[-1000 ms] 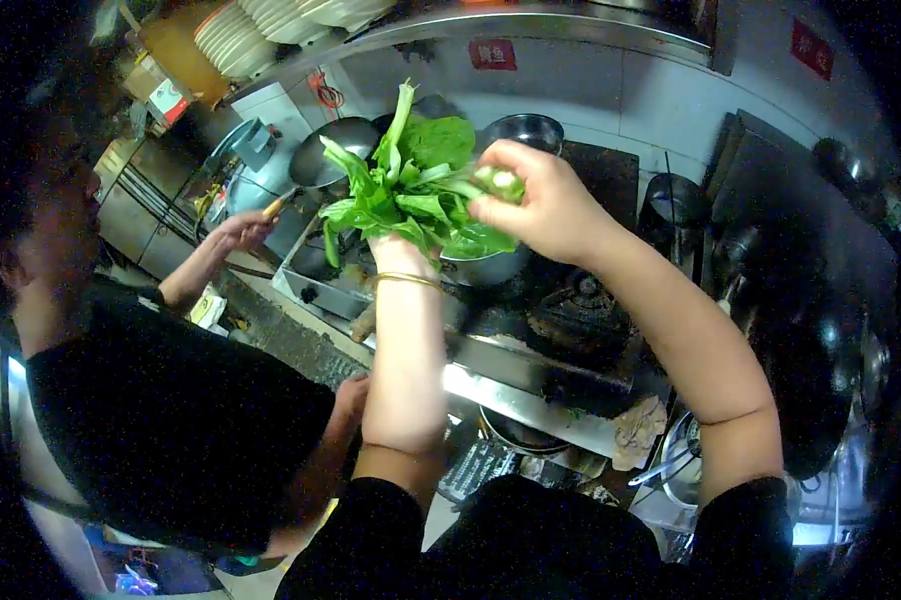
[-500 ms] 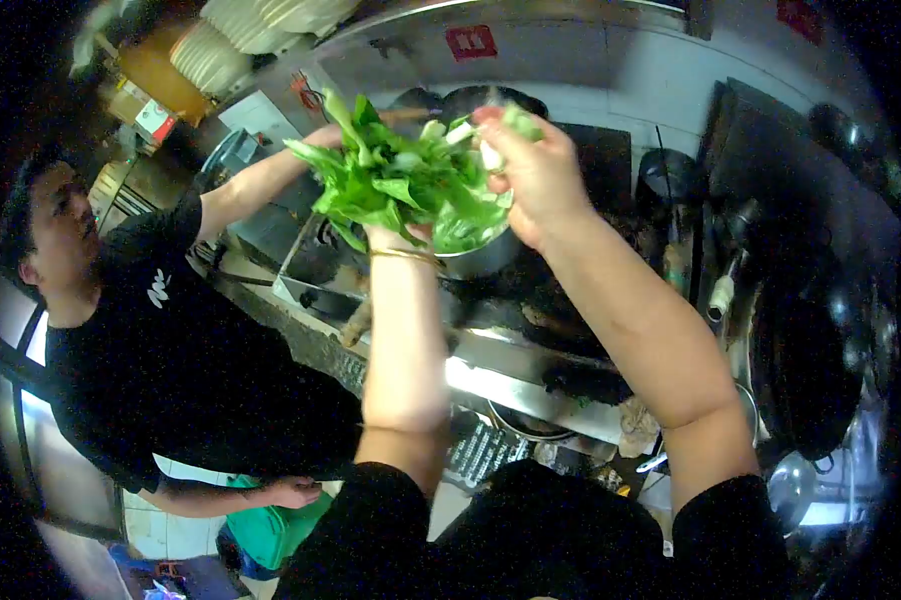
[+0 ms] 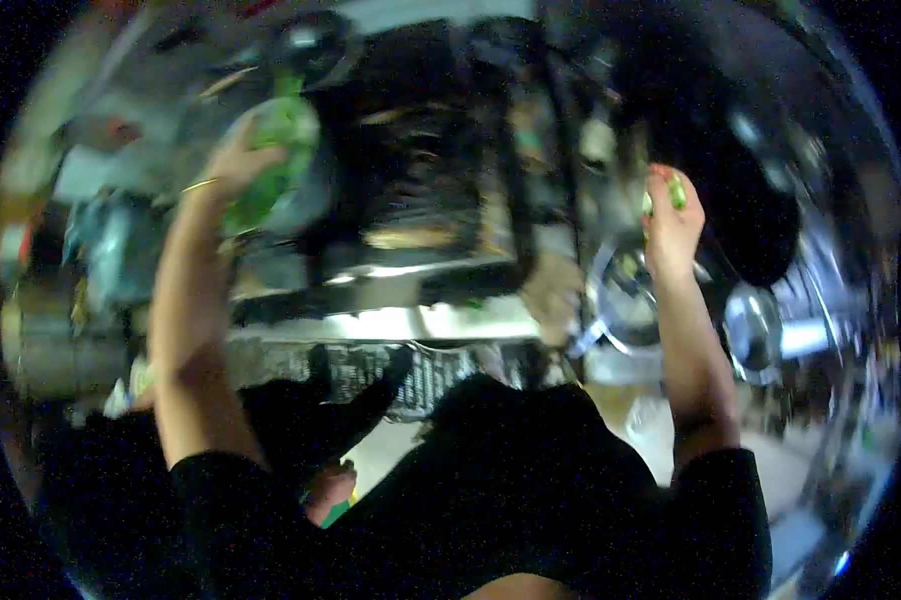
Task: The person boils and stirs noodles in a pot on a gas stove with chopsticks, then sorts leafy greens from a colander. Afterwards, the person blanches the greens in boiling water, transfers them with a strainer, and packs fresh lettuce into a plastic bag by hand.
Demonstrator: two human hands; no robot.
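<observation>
My left hand point(image 3: 242, 165), a gold bangle on its wrist, grips a bowl point(image 3: 315, 195) by the rim with the thumb over the edge. Leafy greens point(image 3: 282, 145) lie in the bowl, blurred by motion. Off to the right, my right hand point(image 3: 675, 225) is closed around pale green vegetable pieces point(image 3: 678, 192), perhaps stem ends. Below and left of that hand is a round pan or strainer point(image 3: 610, 300) with a handle. The two hands are far apart.
A dark stove point(image 3: 410, 170) lies between my hands, with a shiny metal front edge point(image 3: 400, 322). A large black wok point(image 3: 740, 190) stands on the right, a round metal vessel point(image 3: 753, 325) nearer me. At lower left is another person's hand point(image 3: 332, 490).
My view has swung right and down. My right hand has moved away from the greens with pale pieces in it. The bowl of greens now sits at the left in my left hand.
</observation>
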